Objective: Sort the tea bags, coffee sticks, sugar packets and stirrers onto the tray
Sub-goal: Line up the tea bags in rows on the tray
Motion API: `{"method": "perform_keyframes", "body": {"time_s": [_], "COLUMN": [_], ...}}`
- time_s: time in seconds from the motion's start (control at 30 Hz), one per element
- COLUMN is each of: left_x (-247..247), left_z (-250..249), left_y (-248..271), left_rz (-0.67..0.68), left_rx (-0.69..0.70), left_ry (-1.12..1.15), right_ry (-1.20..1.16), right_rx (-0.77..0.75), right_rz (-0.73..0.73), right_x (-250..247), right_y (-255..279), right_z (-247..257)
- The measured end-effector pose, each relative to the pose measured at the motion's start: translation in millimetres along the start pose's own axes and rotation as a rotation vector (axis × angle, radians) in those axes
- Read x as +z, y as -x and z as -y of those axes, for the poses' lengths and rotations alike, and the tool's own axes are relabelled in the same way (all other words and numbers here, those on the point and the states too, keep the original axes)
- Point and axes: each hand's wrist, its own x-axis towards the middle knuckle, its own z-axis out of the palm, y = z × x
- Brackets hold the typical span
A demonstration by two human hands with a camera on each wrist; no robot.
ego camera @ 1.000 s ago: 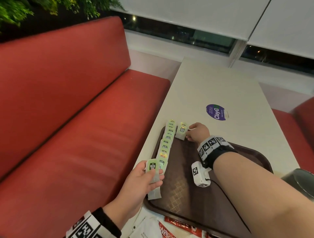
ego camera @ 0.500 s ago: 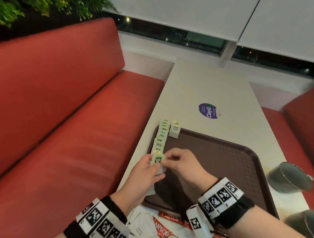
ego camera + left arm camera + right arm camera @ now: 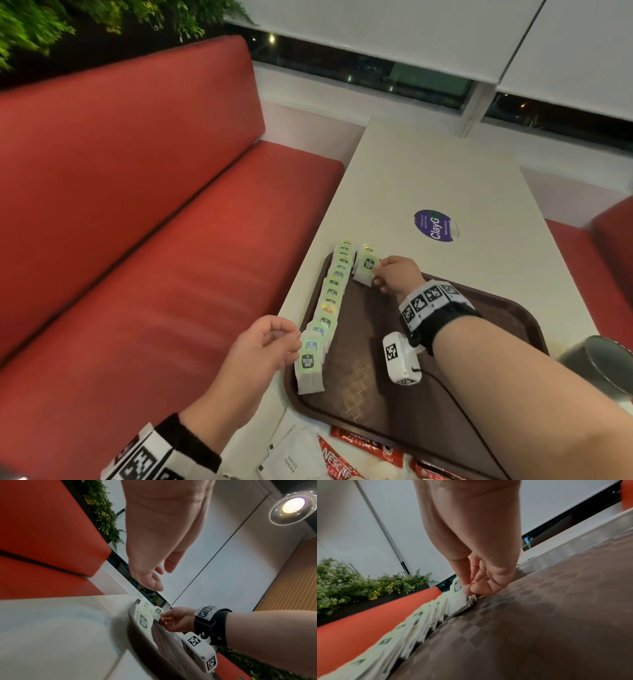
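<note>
My right hand (image 3: 395,274) pinches a tea bag (image 3: 366,269) at the far left corner of the tray (image 3: 479,349), starting a second row just right of the long row of tea bags (image 3: 330,301) along the tray's left edge. My left hand (image 3: 263,346) hangs loosely curled and holds nothing, just beside the near end of that row.

Risk, as I judge it:
- The bags overlap and lean on one another; a nudge from either hand could tip the row or push it over the left rim.
- The pinched bag sits close to the row; a crooked release could knock its far bags.

Surroundings:
- Sugar packets (image 3: 291,462) and red coffee sticks (image 3: 346,459) lie on the tabletop (image 3: 445,171) at the tray's near edge, unsorted.
- A metal cup (image 3: 603,366) stands right of the tray, close to my right forearm.
- No stirrers in view.
</note>
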Motion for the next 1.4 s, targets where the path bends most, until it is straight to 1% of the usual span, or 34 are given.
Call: {"method": "perform_keyframes", "body": {"time_s": [0.1, 0.13, 0.17, 0.23, 0.27, 0.3, 0.33, 0.37, 0.43, 0.47, 0.5, 0.53, 0.6, 0.7, 0.83, 0.87, 0.93, 1.0, 1.07, 1.17, 1.27, 1.33, 1.4], "left_x": [-9.6, -12.3, -15.4, -21.0, -23.4, -25.3, -27.0, -28.4, -30.3, -30.9, -31.7, -32.8, -32.6, -30.6, -28.8, -29.0, -29.6, -30.6, -30.4, -29.0, -25.2, -18.5, -8.8], "left_z": [6.1, 7.7, 9.7, 13.5, 15.5, 17.0, 18.2, 18.9, 19.7, 20.0, 20.1, 20.5, 20.0, 17.4, 13.4, 12.8, 11.2, 9.8, 8.0, 8.1, 12.9, 17.3, 21.9], "left_y": [7.2, 9.1, 10.7, 14.6, 16.8, 19.3, 22.0, 25.1, 31.3, 34.4, 37.6, 40.1, 46.6, 55.9, 67.2, 69.6, 74.8, 80.9, 88.1, 98.1, 106.4, 113.7, 122.0], "left_rz": [-0.02, -0.029, -0.04, -0.053, -0.053, -0.05, -0.047, -0.045, -0.037, -0.033, -0.029, -0.03, -0.021, -0.004, 0.006, 0.005, 0.004, 0.012, 0.036, 0.062, 0.076, 0.106, 0.171], "left_rx": [-0.012, -0.019, -0.027, -0.042, -0.047, -0.049, -0.05, -0.052, -0.058, -0.059, -0.06, -0.061, -0.062, -0.054, -0.039, -0.036, -0.024, -0.005, 0.016, 0.03, 0.021, -0.004, -0.025], "left_ry": [0.024, 0.04, 0.054, 0.084, 0.095, 0.102, 0.108, 0.117, 0.131, 0.131, 0.126, 0.125, 0.122, 0.123, 0.097, 0.089, 0.07, 0.05, 0.035, 0.011, -0.025, -0.079, -0.18], "right_ry": [0.016, 0.026, 0.05, 0.096, 0.114, 0.129, 0.152, 0.186, 0.305, 0.397, 0.509, 0.621, 0.767, 0.786, 0.827, 0.814, 0.773, 0.734, 0.657, 0.519, 0.437, 0.455, 0.544], "right_rx": [-0.018, -0.019, -0.02, -0.068, -0.105, -0.136, -0.167, -0.188, -0.189, -0.184, -0.189, -0.207, -0.235, -0.24, -0.185, -0.169, -0.181, -0.222, -0.254, -0.307, -0.308, -0.282, -0.25], "right_rz": [0.041, 0.022, -0.025, -0.141, -0.16, -0.142, -0.091, -0.005, 0.221, 0.324, 0.395, 0.423, 0.393, 0.35, 0.41, 0.416, 0.41, 0.384, 0.326, 0.165, 0.06, 0.058, 0.098], "right_x": [1.7, 2.3, 2.5, 1.8, 1.1, 0.6, 0.9, 2.5, 9.3, 13.7, 18.3, 23.7, 30.0, 39.5, 51.2, 50.7, 43.2, 24.6, -4.9, -59.2, -104.4, -121.8, -126.0], "right_y": [-3.0, -2.5, 0.0, 10.0, 18.6, 33.4, 50.0, 72.3, 116.0, 134.9, 150.6, 160.3, 174.5, 182.2, 184.2, 184.6, 187.9, 197.5, 210.5, 236.9, 270.4, 295.9, 318.3], "right_z": [7.5, 8.1, 8.7, 7.4, 5.6, 4.8, 2.1, -0.8, -10.8, -16.5, -22.5, -28.1, -34.8, -36.2, -40.3, -41.2, -39.6, -32.3, -25.4, -28.1, -52.5, -76.6, -105.5]}}
